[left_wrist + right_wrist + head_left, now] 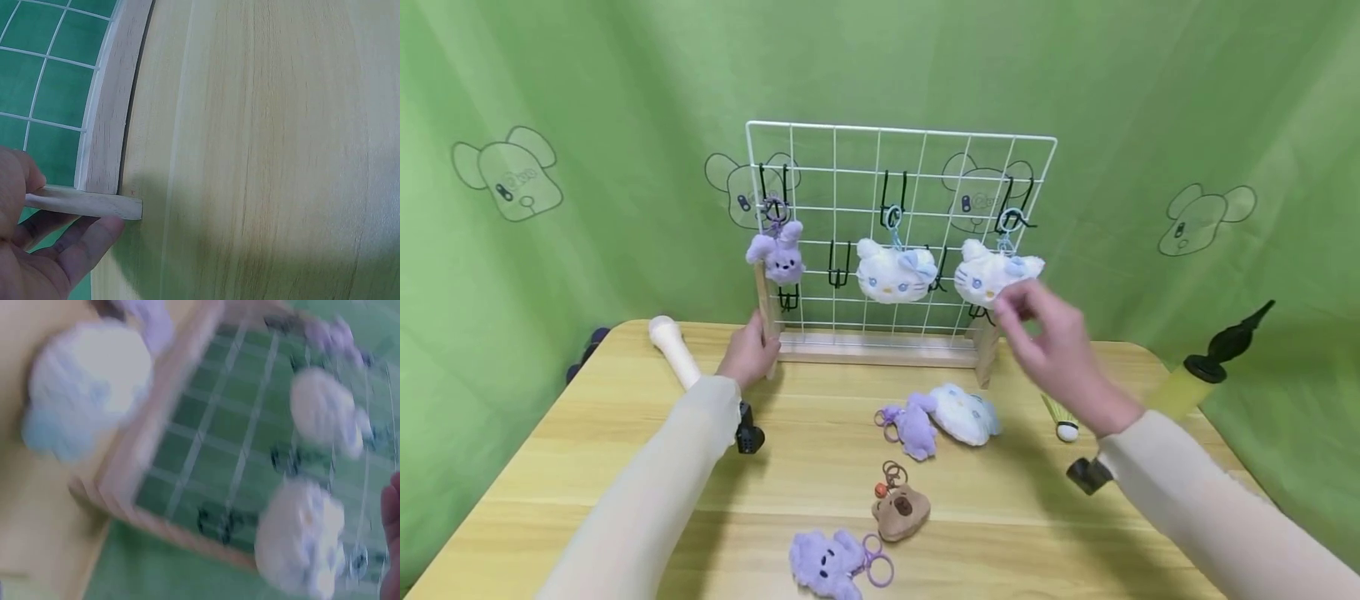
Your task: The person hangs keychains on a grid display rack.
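My left hand (750,350) grips the left wooden upright (81,203) of a white wire grid rack (880,337). A purple plush keychain (782,260) hangs on a hook above that hand. In the middle hangs a white cat-face plush keychain (895,273) with a blue bow. Another white cat-face plush keychain (988,271) hangs at the right. Just in front of its lower edge is my right hand (1052,342), fingers loosely bent, nothing visible between them. The right wrist view is blurred and shows only a little of that hand (392,531).
On the table (820,492) lie a purple plush keychain (915,429), a white cat plush (964,414), a brown plush keychain (901,512) and another purple one (826,562). A white microphone-shaped object (673,346) lies left; a shuttlecock (1066,429) and yellow pump-like object (1187,385) are right.
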{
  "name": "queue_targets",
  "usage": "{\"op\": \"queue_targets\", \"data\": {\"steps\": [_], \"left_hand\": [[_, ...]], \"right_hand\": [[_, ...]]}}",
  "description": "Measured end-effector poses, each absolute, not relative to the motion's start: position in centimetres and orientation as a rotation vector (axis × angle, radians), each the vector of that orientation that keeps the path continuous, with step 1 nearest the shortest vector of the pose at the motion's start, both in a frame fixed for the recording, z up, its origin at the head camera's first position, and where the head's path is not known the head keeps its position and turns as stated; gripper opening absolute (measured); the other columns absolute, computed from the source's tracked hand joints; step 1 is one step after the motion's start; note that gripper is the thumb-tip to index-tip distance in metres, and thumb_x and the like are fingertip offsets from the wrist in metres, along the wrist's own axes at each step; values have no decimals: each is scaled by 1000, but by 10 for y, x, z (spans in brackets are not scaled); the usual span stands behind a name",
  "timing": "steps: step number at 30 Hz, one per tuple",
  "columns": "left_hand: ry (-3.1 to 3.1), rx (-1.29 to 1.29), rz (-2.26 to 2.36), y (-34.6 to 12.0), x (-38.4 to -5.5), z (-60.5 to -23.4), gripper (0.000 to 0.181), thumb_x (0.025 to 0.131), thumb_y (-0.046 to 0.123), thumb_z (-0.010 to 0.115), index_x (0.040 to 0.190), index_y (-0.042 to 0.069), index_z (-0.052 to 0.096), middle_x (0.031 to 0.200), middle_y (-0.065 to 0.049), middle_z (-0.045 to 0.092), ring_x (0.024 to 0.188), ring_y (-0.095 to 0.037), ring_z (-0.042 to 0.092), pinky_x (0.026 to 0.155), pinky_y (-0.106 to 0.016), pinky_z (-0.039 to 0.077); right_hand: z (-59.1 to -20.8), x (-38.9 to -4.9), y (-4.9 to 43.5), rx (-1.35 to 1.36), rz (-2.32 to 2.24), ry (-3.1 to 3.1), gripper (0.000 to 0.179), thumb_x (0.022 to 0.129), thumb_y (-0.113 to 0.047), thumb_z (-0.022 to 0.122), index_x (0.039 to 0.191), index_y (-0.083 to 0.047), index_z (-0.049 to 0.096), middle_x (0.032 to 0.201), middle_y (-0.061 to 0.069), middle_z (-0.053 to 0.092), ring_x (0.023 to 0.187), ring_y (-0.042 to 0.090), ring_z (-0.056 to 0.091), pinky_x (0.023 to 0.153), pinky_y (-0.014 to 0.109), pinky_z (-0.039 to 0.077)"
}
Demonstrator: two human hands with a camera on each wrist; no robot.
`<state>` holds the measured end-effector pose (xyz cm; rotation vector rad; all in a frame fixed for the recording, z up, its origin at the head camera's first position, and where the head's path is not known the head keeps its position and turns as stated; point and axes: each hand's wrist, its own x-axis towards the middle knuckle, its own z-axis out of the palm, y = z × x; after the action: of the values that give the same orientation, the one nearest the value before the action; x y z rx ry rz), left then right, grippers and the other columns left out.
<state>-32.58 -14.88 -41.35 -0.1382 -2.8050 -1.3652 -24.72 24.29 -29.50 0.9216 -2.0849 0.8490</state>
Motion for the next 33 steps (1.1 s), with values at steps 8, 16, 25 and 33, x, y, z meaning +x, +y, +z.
{"op": "queue_targets", "data": {"steps": [8,16,25,33], "left_hand": [[-2811,-143,-1337,-150,-325,-412,53,104,8,46,155,-2,32,140,-37,60,105,-45,73,92,-48,67],[-2813,-131,-1352,-149,-327,-414,55,105,9,46,157,1,31,146,-33,58,114,-46,71,98,-50,65],[-2815,-139,-1349,-149,-327,-414,55,105,8,46,157,-1,30,145,-35,57,113,-46,71,96,-49,66],[-2814,-136,-1342,-149,-327,-415,56,105,9,46,157,-1,30,143,-36,58,112,-47,71,95,-50,66]], "right_hand": [[-356,-218,204,1104,923,-2558,8,101,-7,63,109,-4,65,93,3,73,83,6,66,75,20,63],[-403,-205,185,1180,793,-2856,14,102,-17,66,114,-9,66,99,-5,70,88,2,63,81,21,62],[-421,-198,182,1195,694,-2981,16,101,-22,67,113,-11,65,100,-4,65,91,5,59,82,24,59],[-420,-197,177,1144,634,-3050,20,94,-22,76,108,-11,65,98,-3,59,81,3,52,71,18,54]]}}
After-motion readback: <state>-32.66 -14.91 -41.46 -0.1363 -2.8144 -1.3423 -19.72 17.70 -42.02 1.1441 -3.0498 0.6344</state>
